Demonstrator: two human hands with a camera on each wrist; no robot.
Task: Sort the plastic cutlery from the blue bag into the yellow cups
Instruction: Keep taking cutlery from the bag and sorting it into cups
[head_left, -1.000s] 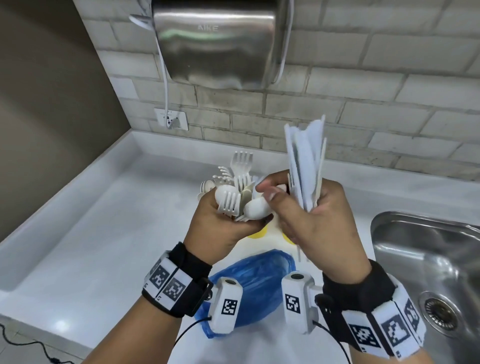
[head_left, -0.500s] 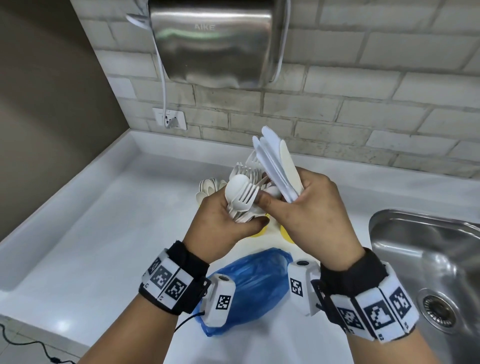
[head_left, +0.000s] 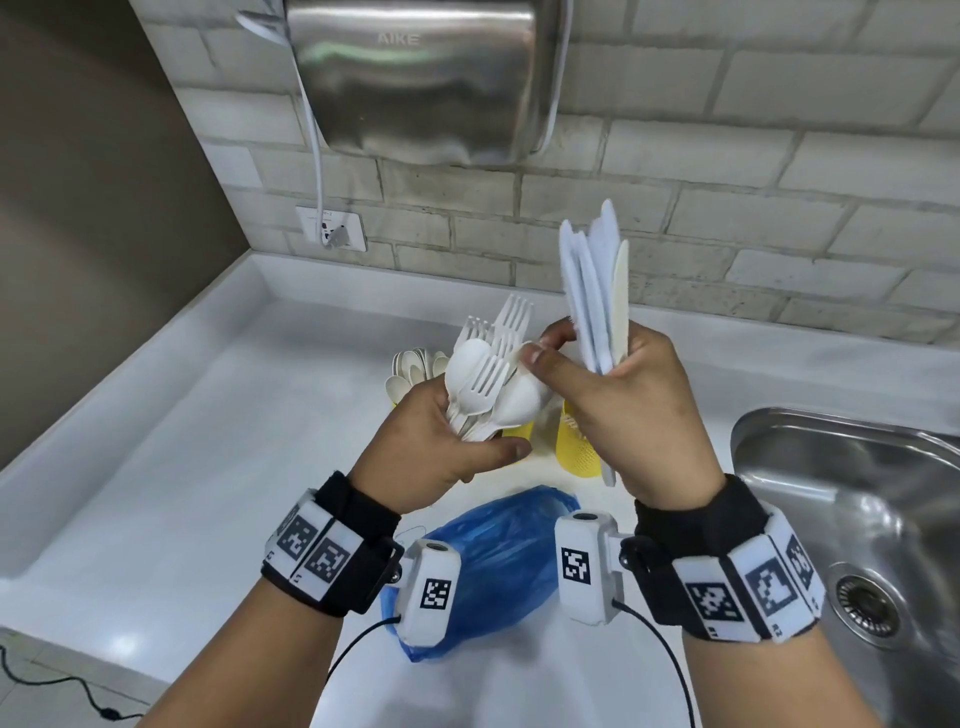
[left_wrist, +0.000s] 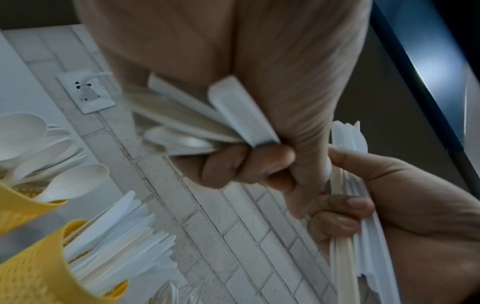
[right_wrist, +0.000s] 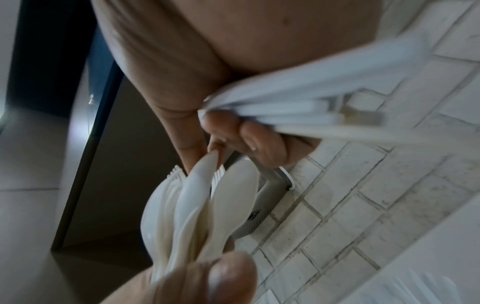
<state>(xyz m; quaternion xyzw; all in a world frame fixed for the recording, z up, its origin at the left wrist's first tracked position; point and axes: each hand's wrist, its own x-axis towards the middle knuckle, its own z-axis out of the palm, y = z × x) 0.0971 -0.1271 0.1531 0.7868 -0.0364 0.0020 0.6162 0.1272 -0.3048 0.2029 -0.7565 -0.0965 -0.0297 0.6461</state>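
Note:
My left hand (head_left: 457, 436) grips a mixed bunch of white forks and spoons (head_left: 483, 389) by the handles, heads fanned upward. My right hand (head_left: 623, 400) holds a bundle of white knives (head_left: 597, 296) upright in its curled fingers. Its thumb and forefinger pinch a spoon bowl at the bunch's right edge. Both hands are above the yellow cups (head_left: 576, 452). In the left wrist view one yellow cup (left_wrist: 18, 207) holds spoons and another (left_wrist: 33, 265) holds knives. The blue bag (head_left: 498, 561) lies crumpled on the counter below my wrists.
A steel sink (head_left: 857, 519) is set into the white counter (head_left: 182, 467) at the right. A steel hand dryer (head_left: 426, 78) hangs on the tiled wall above, its cord running to an outlet (head_left: 332, 228). A wall closes the left side.
Half a second ago the knives leaned left against the fork and spoon bunch. Now my right hand has swung them upright again, with its thumb and forefinger still at the bunch.

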